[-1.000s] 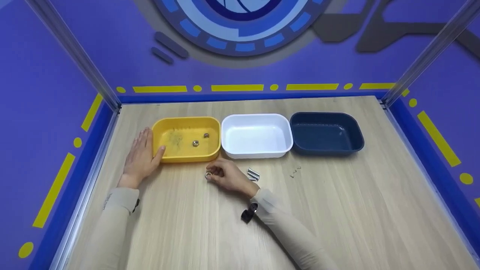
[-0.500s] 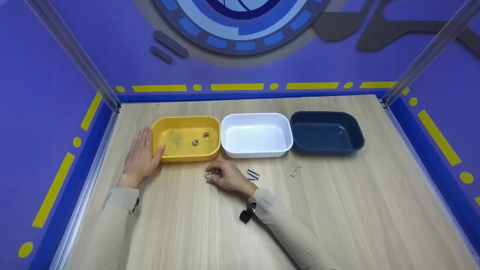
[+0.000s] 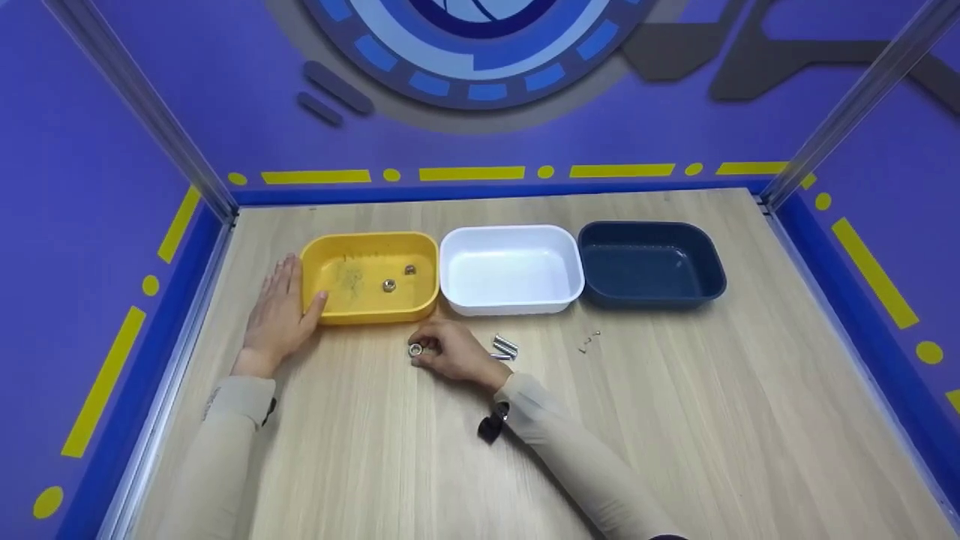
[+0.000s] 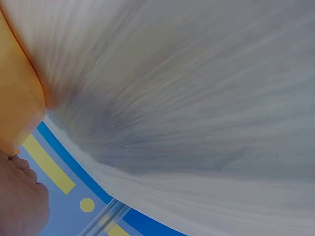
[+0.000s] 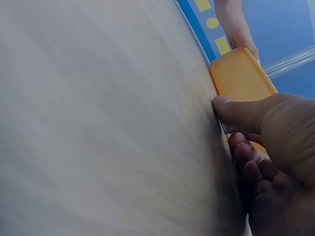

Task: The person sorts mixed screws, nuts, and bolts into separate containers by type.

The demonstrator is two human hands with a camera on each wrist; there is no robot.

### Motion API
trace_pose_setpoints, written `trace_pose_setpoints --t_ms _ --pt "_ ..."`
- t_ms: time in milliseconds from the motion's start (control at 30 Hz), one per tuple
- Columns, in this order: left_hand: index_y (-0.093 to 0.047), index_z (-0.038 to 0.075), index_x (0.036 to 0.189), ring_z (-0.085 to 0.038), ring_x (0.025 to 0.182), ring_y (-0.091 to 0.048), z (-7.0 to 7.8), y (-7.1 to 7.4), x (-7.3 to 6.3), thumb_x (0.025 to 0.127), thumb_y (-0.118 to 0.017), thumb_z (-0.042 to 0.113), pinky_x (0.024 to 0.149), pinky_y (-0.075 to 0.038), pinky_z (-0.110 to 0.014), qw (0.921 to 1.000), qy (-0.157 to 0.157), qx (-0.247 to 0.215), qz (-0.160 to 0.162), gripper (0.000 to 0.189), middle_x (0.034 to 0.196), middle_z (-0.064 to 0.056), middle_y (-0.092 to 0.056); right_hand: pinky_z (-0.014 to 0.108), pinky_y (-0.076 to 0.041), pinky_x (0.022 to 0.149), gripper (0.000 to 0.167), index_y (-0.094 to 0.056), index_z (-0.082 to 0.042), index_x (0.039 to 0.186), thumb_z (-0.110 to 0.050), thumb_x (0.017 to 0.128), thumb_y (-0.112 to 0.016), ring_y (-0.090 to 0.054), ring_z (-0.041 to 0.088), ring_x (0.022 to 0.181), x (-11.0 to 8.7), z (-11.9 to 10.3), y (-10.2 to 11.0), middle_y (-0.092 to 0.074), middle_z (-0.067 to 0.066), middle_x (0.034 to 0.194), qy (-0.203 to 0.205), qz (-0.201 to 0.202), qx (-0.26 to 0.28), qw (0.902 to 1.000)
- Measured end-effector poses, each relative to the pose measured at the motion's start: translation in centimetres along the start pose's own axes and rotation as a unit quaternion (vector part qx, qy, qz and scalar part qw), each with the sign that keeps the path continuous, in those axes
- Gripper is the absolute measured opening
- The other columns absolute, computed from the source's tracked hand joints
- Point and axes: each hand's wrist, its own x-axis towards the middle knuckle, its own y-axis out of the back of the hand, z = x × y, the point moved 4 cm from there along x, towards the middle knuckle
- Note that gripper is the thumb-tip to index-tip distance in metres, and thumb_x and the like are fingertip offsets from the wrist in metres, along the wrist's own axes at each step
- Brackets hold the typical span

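Note:
My left hand lies with straight fingers along the left wall of the yellow tray, its thumb at the tray's front corner. Two metal nuts, one nut nearer the front and another nut behind it, lie inside that tray. In front of the tray, low over the table, my right hand pinches a third nut between thumb and forefinger, its hole facing up. The right wrist view shows the thumb and curled fingers close to the tabletop; the nut is mostly hidden there.
Right of the yellow tray stand a white tray and a dark blue tray, in one row. Several silver threaded rods or screws lie just right of my right hand. Farther right are several tiny screws. Blue walls enclose the table.
The fingers of my right hand have opened up slightly around the nut, so more of its ring shows. My left hand keeps its place on the yellow tray.

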Motion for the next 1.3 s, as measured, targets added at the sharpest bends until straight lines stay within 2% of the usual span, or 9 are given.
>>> trace_pose_setpoints --t_ms 233,367,533,767,900,1067,1300 --pt "-0.014 -0.010 0.167 -0.049 0.163 -0.016 -0.2 -0.1 0.1 0.113 -0.041 0.048 0.134 -0.013 -0.062 1.0000 0.000 0.000 0.007 0.083 0.175 -0.032 -0.015 0.022 -0.052 0.081 0.020 -0.081 -0.006 0.110 -0.013 0.091 -0.084 -0.061 0.014 0.091 0.1 -0.2 0.1 -0.073 0.007 0.102 0.016 -0.006 0.000 0.9999" --pt "-0.015 -0.010 0.166 -0.050 0.162 -0.017 -0.3 -0.1 0.0 0.113 -0.041 0.047 0.134 -0.014 -0.063 0.9999 -0.003 0.001 0.011 0.083 0.174 -0.033 -0.016 0.020 -0.052 0.081 0.018 -0.081 -0.007 0.109 -0.013 0.092 -0.084 -0.060 0.011 0.092 0.2 -0.2 0.1 -0.072 0.006 0.102 0.010 -0.013 0.004 0.9999" --pt "-0.015 -0.011 0.166 -0.051 0.162 -0.017 -0.2 -0.2 0.0 0.113 -0.041 0.048 0.133 -0.014 -0.064 0.9999 -0.007 0.001 0.009 0.083 0.174 -0.033 -0.015 0.023 -0.055 0.085 0.017 -0.080 -0.007 0.108 -0.014 0.093 -0.084 -0.063 0.014 0.096 0.3 -0.3 0.2 -0.072 0.006 0.105 -0.003 -0.015 0.026 0.9996" --pt "-0.014 -0.010 0.167 -0.050 0.163 -0.015 -0.2 -0.1 0.0 0.113 -0.040 0.050 0.134 -0.013 -0.063 1.0000 0.001 0.003 0.002 0.085 0.175 -0.032 -0.015 0.021 -0.053 0.084 0.017 -0.079 -0.008 0.107 -0.017 0.093 -0.084 -0.058 0.009 0.094 0.3 -1.3 0.6 -0.070 0.003 0.102 0.004 -0.016 0.023 0.9996" --pt "-0.013 -0.009 0.167 -0.050 0.163 -0.015 -0.1 -0.1 0.1 0.113 -0.040 0.050 0.134 -0.013 -0.063 1.0000 0.001 0.004 -0.002 0.085 0.175 -0.032 -0.014 0.022 -0.052 0.083 0.018 -0.079 -0.008 0.109 -0.016 0.093 -0.083 -0.057 0.009 0.093 0.3 -1.7 0.9 -0.070 0.004 0.101 0.008 -0.013 0.019 0.9997" --pt "-0.011 -0.008 0.168 -0.049 0.163 -0.014 -0.1 -0.1 0.1 0.113 -0.039 0.051 0.134 -0.013 -0.062 0.9999 0.007 0.007 -0.006 0.085 0.176 -0.030 -0.012 0.021 -0.055 0.084 0.021 -0.078 -0.005 0.115 -0.010 0.095 -0.079 -0.062 0.014 0.096 0.3 -2.5 1.5 -0.070 0.006 0.107 0.013 -0.010 0.019 0.9997" --pt "-0.013 -0.009 0.167 -0.049 0.163 -0.016 -0.1 0.0 0.1 0.112 -0.042 0.050 0.134 -0.014 -0.063 1.0000 0.008 0.004 0.002 0.086 0.175 -0.031 -0.015 0.021 -0.056 0.082 0.022 -0.078 -0.002 0.118 -0.011 0.098 -0.077 -0.066 0.017 0.096 0.5 -4.4 2.6 -0.069 0.007 0.107 0.052 -0.011 0.000 0.9986"
